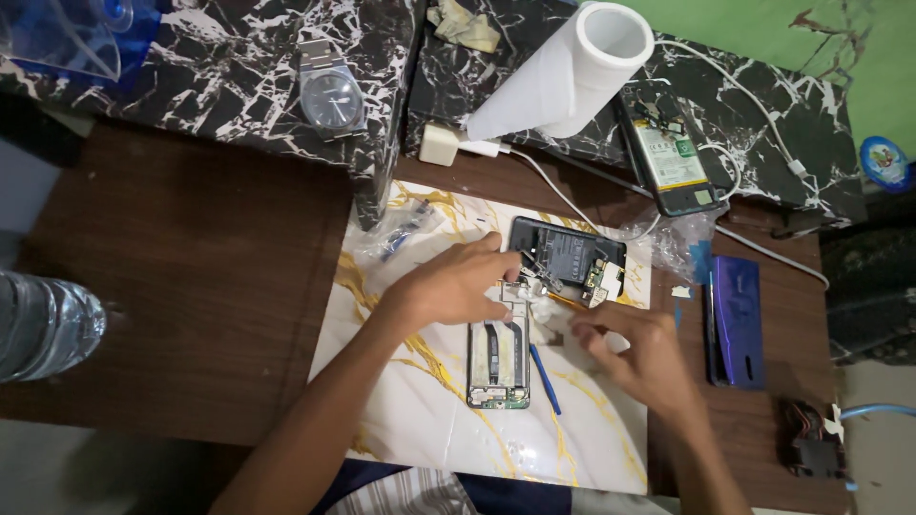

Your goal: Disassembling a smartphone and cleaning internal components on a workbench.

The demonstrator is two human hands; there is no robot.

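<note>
Item: phone frame (pixel 498 355), opened, lying flat on the white-and-gold mat (pixel 420 401), near its middle.

Left hand (pixel 456 284): palm down over the frame's top end, fingers curled and pressed together onto the small parts there; whether they pinch anything cannot be told.

Right hand (pixel 641 351): just right of the frame, fingers drawn together low over the mat; the tips are blurred, so what they grip, if anything, cannot be told.

Blue pry tool (pixel 545 378): loose on the mat, between the frame and the right hand.

Second phone body (pixel 567 256): black, open, beyond the frame, with a board and flex at its right end.

Third phone (pixel 674 153): open, battery showing, on the black marble slab (pixel 239 67), beside the paper roll (pixel 572 76) and a watch (pixel 332 95).

Purple back cover (pixel 737 322): on the wooden table (pixel 191 286), right of the mat.

Water bottle (pixel 43 324): at the left edge.

Hazards, as judged: the left hand's weight on the frame's end could bend it or crease a flex. Small parts lie unguarded on the mat, and a sweep of either wrist could scatter them. The charger cable (pixel 563 195) runs close behind the work and could snag.
</note>
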